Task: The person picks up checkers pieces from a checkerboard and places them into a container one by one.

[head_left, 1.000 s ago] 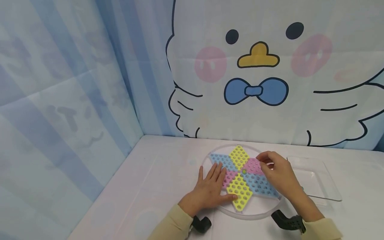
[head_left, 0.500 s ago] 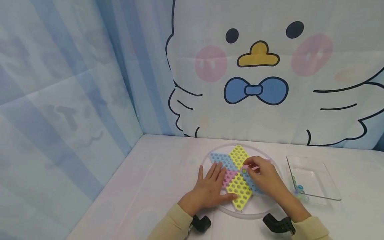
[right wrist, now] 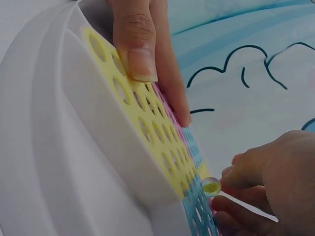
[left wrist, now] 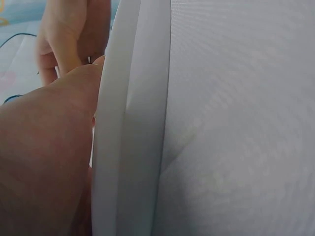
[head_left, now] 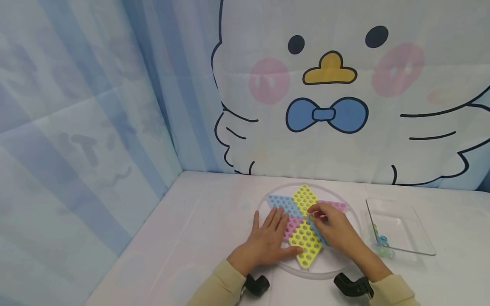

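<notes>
A round white Chinese checkers board [head_left: 283, 263] lies on the table, its star of holes coloured yellow, pink and blue. My left hand [head_left: 264, 244] rests flat on its left side with spread fingers; the thumb lies on the near yellow point. Close to the star's centre is a clear marble [right wrist: 211, 187] with a yellow-green core. My right hand [head_left: 334, 227] has its fingers curled there, and the fingertips [right wrist: 229, 174] pinch at the marble. Whether the fingers hide another marble cannot be seen. In the left wrist view the board's rim [left wrist: 113, 147] fills the middle.
A clear square plastic box [head_left: 405, 229] stands right of the board, with several marbles [head_left: 383, 244] at its near left corner. A printed cloth [head_left: 325, 153] hangs behind the table, and a pale blue curtain [head_left: 76, 170] borders the left side.
My right hand has moved left from the pink point to the star's centre, and its fingers are now at the marble there. The box's marbles have come into sight. My left hand has stayed still.
</notes>
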### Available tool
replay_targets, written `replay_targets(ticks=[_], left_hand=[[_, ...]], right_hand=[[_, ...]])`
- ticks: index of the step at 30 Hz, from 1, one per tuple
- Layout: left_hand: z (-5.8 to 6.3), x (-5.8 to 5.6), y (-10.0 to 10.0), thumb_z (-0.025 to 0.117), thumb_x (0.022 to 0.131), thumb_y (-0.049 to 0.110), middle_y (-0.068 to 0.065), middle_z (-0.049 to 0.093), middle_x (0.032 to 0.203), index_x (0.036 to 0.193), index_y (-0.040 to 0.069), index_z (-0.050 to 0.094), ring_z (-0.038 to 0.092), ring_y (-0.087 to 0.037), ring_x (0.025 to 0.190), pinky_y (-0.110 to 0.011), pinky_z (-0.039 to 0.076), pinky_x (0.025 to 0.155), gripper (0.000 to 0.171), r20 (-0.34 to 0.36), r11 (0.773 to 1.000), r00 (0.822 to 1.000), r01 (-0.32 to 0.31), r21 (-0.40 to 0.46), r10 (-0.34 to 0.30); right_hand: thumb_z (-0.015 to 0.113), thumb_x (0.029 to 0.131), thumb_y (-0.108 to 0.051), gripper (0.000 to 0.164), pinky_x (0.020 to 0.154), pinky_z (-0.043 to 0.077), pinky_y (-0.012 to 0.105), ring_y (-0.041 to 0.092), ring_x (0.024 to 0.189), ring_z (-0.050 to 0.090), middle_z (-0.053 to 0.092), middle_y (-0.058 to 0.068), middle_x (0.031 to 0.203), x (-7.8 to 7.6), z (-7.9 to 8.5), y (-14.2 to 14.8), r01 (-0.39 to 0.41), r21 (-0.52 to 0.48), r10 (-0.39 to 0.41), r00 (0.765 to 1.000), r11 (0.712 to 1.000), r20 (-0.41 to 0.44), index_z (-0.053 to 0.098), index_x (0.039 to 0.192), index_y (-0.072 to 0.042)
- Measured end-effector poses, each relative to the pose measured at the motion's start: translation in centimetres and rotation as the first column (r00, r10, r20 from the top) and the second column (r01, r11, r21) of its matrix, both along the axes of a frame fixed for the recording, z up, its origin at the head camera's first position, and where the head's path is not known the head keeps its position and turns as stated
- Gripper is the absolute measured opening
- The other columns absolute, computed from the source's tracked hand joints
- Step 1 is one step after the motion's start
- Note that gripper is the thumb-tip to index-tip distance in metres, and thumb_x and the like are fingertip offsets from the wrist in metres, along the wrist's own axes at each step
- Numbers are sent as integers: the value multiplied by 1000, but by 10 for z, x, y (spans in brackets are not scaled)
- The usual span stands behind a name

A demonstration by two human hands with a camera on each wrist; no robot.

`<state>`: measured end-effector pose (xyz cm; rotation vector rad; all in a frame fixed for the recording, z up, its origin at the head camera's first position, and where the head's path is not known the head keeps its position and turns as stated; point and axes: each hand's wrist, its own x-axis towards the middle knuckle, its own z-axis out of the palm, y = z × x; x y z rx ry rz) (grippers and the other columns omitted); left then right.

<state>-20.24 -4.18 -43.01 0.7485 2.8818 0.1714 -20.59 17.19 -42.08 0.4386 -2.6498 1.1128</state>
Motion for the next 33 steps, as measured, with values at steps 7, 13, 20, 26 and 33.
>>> replay_targets(ticks=[7, 13, 20, 26, 33], left_hand=[[-2, 0, 0, 36, 89, 80, -3, 3, 169, 161, 17, 13, 2, -21, 157, -63, 3, 121, 98, -5, 1000, 1000, -3, 2, 3], [-2, 0, 0, 37, 89, 80, -3, 3, 169, 161, 17, 13, 2, -21, 157, -63, 3, 121, 99, -2, 1000, 1000, -4, 10, 4], [-2, 0, 0, 35, 89, 80, -4, 3, 169, 161, 16, 13, 1, -21, 157, -63, 2, 121, 99, -10, 1000, 1000, -2, 9, 2], [-1, 0, 0, 37, 89, 80, -4, 2, 169, 161, 16, 13, 1, -21, 157, -63, 2, 121, 98, -10, 1000, 1000, -1, 10, 1], [1, 1, 0, 37, 89, 80, -5, 3, 169, 161, 16, 14, 1, -22, 157, -63, 3, 121, 99, -9, 1000, 1000, 1, 14, -1]], right_hand=[[62, 87, 6, 23, 86, 53, 40, 20, 96, 63, 70, 6, 102, -2, -9, 1, -19, 24, 19, 1000, 1000, -1, 68, 107, -5], [65, 86, 6, 23, 87, 53, 43, 21, 98, 64, 70, 6, 104, -1, -10, 0, -32, 23, 32, 999, 999, -11, 68, 106, -5], [63, 88, 6, 20, 84, 53, 37, 19, 95, 64, 70, 4, 99, -4, -14, -1, -11, 15, 12, 998, 1000, -57, 68, 102, -6], [65, 87, 6, 17, 80, 53, 33, 18, 91, 64, 71, 4, 95, -6, -17, -1, 0, 14, 2, 994, 1000, -107, 69, 98, -6], [65, 88, 7, 17, 79, 52, 32, 16, 90, 63, 70, 2, 94, -6, -18, -1, 11, 4, -10, 993, 1000, -115, 69, 97, -7]])
